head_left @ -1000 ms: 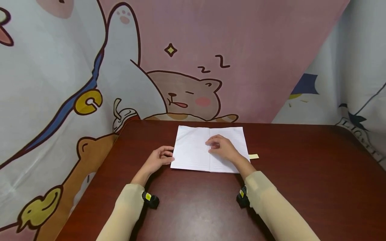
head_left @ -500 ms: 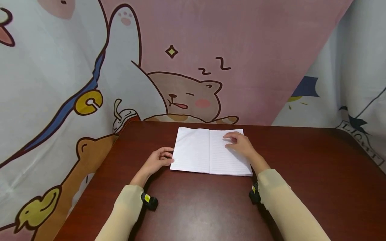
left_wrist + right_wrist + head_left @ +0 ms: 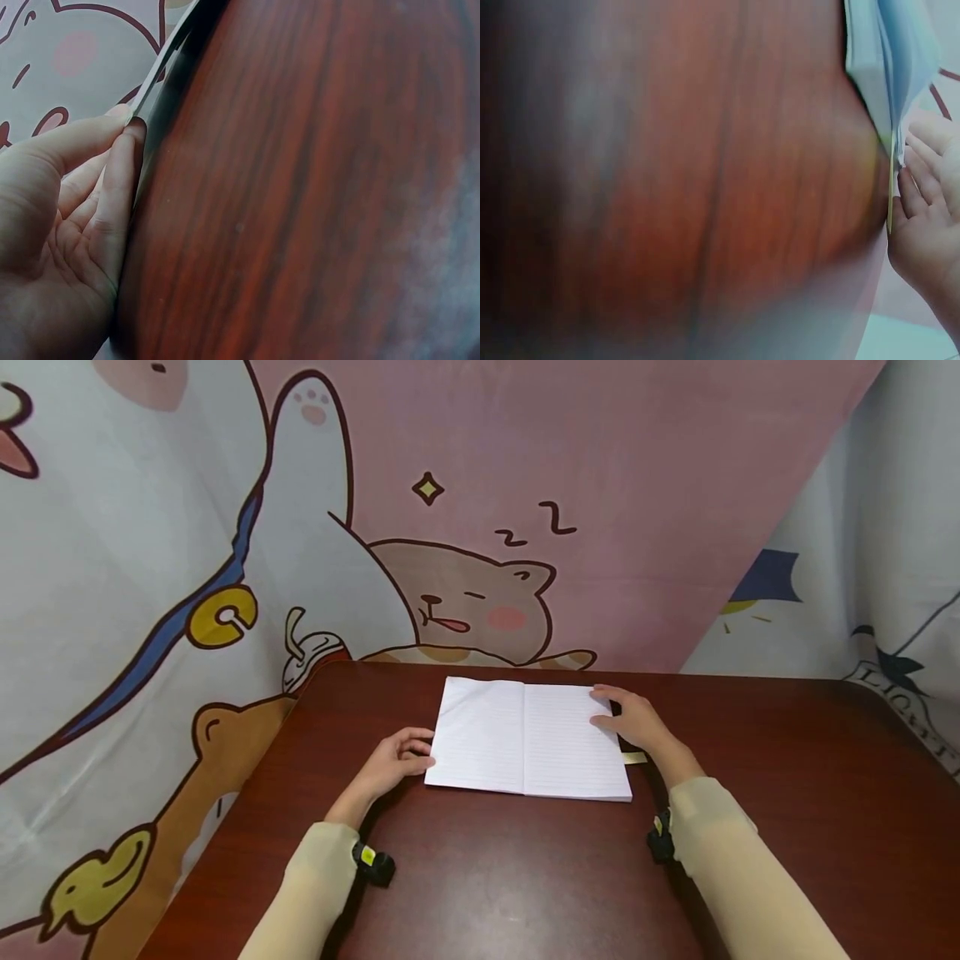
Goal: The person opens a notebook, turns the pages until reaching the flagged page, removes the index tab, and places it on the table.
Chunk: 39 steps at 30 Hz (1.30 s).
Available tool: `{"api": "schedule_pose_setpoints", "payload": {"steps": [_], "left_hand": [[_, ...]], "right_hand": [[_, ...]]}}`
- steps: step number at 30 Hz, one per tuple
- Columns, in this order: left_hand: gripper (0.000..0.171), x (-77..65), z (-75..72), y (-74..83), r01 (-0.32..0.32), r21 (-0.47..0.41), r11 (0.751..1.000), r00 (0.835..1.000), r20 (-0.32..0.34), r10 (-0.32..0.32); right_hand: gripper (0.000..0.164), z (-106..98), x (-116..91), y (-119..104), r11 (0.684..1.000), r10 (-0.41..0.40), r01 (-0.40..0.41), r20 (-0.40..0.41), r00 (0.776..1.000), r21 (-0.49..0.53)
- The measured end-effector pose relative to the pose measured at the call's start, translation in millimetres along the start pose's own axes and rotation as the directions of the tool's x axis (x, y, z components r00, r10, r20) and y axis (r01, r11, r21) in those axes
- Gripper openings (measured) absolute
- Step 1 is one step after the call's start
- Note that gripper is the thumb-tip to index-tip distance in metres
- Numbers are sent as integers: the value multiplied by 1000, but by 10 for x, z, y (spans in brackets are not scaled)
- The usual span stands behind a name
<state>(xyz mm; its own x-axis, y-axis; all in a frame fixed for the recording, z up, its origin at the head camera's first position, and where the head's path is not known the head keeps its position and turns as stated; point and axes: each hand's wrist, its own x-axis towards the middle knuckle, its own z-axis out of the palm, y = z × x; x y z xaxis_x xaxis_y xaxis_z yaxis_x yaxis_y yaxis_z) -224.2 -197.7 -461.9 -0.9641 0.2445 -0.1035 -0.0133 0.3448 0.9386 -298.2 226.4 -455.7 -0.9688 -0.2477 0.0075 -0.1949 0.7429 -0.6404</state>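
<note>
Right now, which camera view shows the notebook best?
The head view: the notebook lies open there, nearly all in sight. The left wrist view shows just a thin edge; the right wrist view catches it edge-on, cut off at the top.

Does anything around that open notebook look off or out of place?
One small thing: a pale yellow strip sticks out past the notebook's right edge, breaking its otherwise neat outline. Nothing looks spilled or damaged.

Your sleeves: long, pale cream fabric [image 3: 309, 868]. Your wrists: small, blocky black cameras [image 3: 381, 868], bright yellow square marking [image 3: 368, 855].
</note>
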Motion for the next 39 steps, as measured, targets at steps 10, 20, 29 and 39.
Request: {"api": "schedule_pose_setpoints", "payload": {"steps": [10, 20, 29, 39], "left_hand": [[48, -2, 5, 13, 3, 5, 1000, 1000, -2, -3], [49, -3, 4, 26, 9, 1, 1000, 1000, 10, -9], [50, 8, -20, 14, -2, 9, 1000, 1000, 20, 2], [50, 33, -23, -5, -15, 7, 1000, 999, 33, 15]], "right_hand": [[62, -78, -4, 126, 1000, -12, 13, 48, 999, -9], [53, -70, -26, 122, 1000, 30, -31, 35, 999, 4], [50, -83, 13, 103, 998, 59, -58, -28, 998, 29], [55, -120, 44, 122, 998, 69, -69, -28, 997, 13]]}}
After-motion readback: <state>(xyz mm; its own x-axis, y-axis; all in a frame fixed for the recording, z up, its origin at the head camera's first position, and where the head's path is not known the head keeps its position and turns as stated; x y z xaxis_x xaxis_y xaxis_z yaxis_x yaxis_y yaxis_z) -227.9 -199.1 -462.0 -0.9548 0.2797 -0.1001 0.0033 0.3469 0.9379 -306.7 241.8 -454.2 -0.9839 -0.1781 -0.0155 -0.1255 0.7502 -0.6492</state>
